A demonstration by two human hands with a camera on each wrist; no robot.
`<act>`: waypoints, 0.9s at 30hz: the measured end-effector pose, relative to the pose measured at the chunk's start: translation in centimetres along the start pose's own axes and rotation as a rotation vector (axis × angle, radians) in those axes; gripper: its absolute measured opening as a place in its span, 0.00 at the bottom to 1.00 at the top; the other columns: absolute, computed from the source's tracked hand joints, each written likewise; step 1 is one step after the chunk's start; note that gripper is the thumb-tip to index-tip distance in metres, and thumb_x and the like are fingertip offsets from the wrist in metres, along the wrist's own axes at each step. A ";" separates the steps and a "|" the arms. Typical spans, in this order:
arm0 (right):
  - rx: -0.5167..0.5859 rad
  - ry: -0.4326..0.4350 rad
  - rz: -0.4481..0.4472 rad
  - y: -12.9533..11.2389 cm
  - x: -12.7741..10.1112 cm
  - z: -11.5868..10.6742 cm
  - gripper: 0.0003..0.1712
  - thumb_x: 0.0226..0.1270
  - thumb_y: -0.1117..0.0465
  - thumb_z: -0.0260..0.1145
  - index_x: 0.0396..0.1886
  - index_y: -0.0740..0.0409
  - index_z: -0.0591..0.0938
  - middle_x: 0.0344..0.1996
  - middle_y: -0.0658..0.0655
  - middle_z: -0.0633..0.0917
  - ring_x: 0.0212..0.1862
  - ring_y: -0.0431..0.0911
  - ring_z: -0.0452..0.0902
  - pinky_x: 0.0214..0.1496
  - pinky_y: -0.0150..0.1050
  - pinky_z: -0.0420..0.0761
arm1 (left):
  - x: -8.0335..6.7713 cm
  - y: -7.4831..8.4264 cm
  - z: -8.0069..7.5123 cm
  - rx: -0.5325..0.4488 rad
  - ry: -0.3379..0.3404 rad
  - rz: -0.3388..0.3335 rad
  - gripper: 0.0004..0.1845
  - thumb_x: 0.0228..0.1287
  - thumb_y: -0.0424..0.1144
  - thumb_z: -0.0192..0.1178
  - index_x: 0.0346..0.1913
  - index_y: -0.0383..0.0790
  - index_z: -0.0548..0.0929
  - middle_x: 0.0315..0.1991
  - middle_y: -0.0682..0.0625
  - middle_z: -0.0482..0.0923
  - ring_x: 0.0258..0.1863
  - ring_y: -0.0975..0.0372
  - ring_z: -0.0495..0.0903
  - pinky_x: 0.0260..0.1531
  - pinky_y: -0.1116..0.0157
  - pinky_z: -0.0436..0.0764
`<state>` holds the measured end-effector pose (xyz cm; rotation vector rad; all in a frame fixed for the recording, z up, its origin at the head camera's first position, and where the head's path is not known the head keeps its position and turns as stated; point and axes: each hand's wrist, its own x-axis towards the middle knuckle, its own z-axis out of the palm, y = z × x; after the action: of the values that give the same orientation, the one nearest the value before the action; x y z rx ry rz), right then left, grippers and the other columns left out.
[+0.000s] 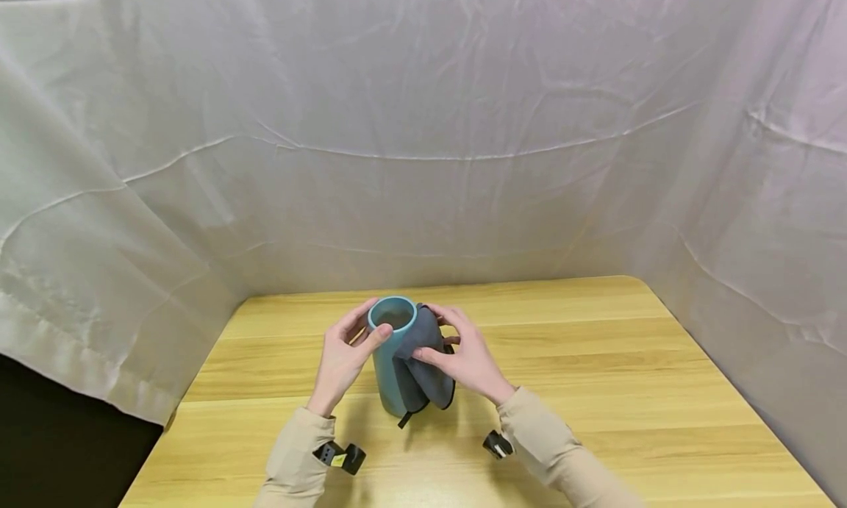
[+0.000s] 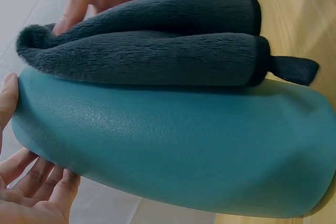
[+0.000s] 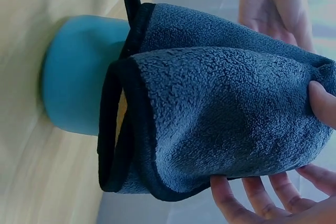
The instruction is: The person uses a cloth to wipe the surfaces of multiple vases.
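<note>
A tall teal vase [image 1: 387, 379] with a round open mouth stands upright on the wooden table. My left hand [image 1: 342, 357] holds it near the top, its thumb at the rim and its fingers round the left side, as the left wrist view shows too. A folded dark grey cloth [image 3: 226, 108] with black edging and a small loop hangs along the vase's right side. From the right, my right hand [image 1: 468, 357] grips the cloth's upper part, thumb on the near face and fingers behind. The cloth covers part of the vase wall.
Light wood planks make up the table [image 1: 595, 390]. Pale grey fabric [image 1: 423, 199] hangs behind it and along both sides. A dark area [image 1: 59, 434] lies beyond the table's left edge. Small black devices [image 1: 340, 456] are strapped at both wrists.
</note>
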<state>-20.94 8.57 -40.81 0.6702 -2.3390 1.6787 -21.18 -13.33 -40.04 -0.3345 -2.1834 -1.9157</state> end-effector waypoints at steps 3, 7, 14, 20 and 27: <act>0.001 0.001 -0.002 -0.4 0.3 -0.1 0.37 0.58 0.61 0.78 0.68 0.53 0.76 0.55 0.60 0.80 0.56 0.56 0.77 0.50 0.52 0.86 | 0.0 0.0 -0.1 -0.004 0.001 -0.003 0.28 0.63 0.31 0.68 0.66 0.39 0.78 0.63 0.41 0.80 0.63 0.50 0.79 0.67 0.60 0.75; 0.003 0.000 -0.003 -0.2 0.2 0.0 0.37 0.59 0.60 0.77 0.69 0.53 0.75 0.55 0.60 0.79 0.56 0.55 0.77 0.50 0.51 0.86 | 0.0 0.1 -0.1 0.001 0.000 -0.002 0.28 0.62 0.31 0.69 0.66 0.40 0.78 0.63 0.42 0.80 0.63 0.52 0.80 0.67 0.60 0.75; 0.017 -0.024 0.032 1.0 -0.5 0.1 0.38 0.58 0.60 0.77 0.69 0.53 0.75 0.56 0.60 0.79 0.58 0.55 0.76 0.53 0.52 0.86 | -0.1 0.2 0.0 0.006 0.001 -0.009 0.28 0.62 0.32 0.69 0.66 0.40 0.78 0.62 0.43 0.81 0.63 0.53 0.80 0.68 0.57 0.75; 0.019 -0.055 0.094 3.0 -1.6 0.6 0.40 0.57 0.62 0.78 0.69 0.56 0.74 0.57 0.61 0.78 0.60 0.57 0.76 0.56 0.54 0.86 | -0.1 0.2 -0.1 0.019 -0.001 -0.004 0.28 0.63 0.32 0.69 0.66 0.39 0.78 0.62 0.41 0.80 0.63 0.49 0.79 0.68 0.56 0.74; 0.037 -0.062 0.105 3.6 -2.1 0.7 0.40 0.56 0.62 0.78 0.70 0.57 0.74 0.58 0.60 0.78 0.60 0.57 0.75 0.57 0.56 0.85 | 0.0 0.0 -0.1 0.017 -0.005 -0.003 0.27 0.64 0.32 0.68 0.66 0.40 0.78 0.63 0.41 0.80 0.63 0.49 0.79 0.68 0.54 0.73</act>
<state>-20.67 9.41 -44.98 0.6244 -2.4304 1.7733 -21.16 -13.40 -40.05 -0.3341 -2.2026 -1.8989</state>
